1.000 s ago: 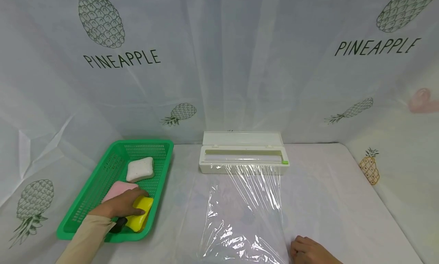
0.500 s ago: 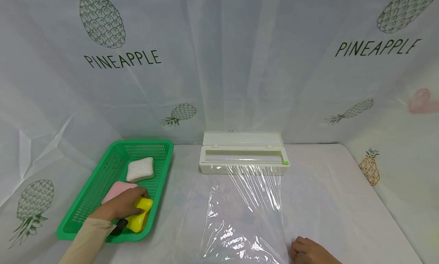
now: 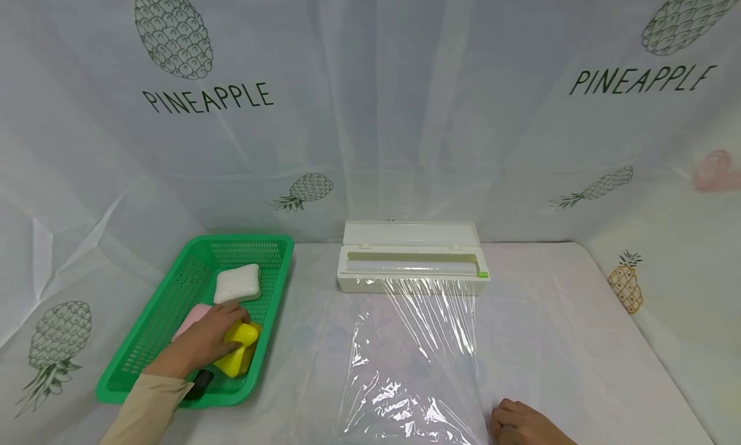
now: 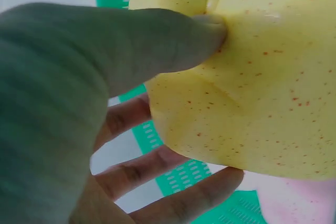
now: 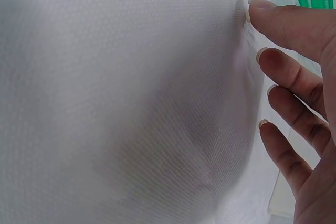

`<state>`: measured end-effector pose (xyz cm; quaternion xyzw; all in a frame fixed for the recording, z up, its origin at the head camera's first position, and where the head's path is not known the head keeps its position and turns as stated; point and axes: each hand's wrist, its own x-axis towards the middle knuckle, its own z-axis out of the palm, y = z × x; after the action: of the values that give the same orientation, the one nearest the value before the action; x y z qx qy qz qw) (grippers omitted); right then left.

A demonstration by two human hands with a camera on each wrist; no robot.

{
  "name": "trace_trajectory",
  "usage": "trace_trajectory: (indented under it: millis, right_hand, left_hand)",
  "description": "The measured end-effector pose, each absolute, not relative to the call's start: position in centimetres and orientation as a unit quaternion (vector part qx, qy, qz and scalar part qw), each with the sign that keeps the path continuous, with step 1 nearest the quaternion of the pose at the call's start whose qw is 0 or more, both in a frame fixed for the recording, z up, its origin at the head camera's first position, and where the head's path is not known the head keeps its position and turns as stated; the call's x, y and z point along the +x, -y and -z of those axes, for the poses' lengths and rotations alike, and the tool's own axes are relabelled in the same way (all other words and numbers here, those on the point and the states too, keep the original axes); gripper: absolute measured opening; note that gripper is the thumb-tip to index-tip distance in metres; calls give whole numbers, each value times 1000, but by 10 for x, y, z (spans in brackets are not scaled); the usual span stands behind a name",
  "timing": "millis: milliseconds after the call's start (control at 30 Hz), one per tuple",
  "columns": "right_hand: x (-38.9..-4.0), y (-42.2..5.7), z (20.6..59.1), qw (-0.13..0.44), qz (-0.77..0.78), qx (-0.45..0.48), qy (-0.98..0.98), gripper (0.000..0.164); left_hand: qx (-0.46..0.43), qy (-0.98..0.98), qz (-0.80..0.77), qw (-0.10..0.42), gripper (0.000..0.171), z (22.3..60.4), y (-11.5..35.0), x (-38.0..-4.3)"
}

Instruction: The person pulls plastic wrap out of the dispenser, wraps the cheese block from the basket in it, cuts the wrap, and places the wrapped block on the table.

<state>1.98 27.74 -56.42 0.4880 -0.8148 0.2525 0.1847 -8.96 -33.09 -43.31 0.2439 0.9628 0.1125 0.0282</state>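
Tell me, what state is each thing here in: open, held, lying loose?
Box: lid open
Clear film: drawn out, wrinkled
Green basket: open-topped, holding pieces
Yellow piece: held in the left fingers
White piece: lying in the basket
Pink piece: in the basket, partly hidden
Right fingers: loosely bent beside the film

A plain beige sleeve (image 3: 145, 409) reaches down to the bare left hand (image 3: 199, 342); the right hand (image 3: 523, 422), also bare, has slightly projecting fingernails (image 5: 261, 2).
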Motion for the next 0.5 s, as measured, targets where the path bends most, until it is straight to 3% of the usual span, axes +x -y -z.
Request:
trace_trajectory:
  millis: [500]
  right_hand:
    - [19,-277,567,192,-248,492,812,50]
  left_hand:
    - [253,-963,-81,-42,40,412,321,-88]
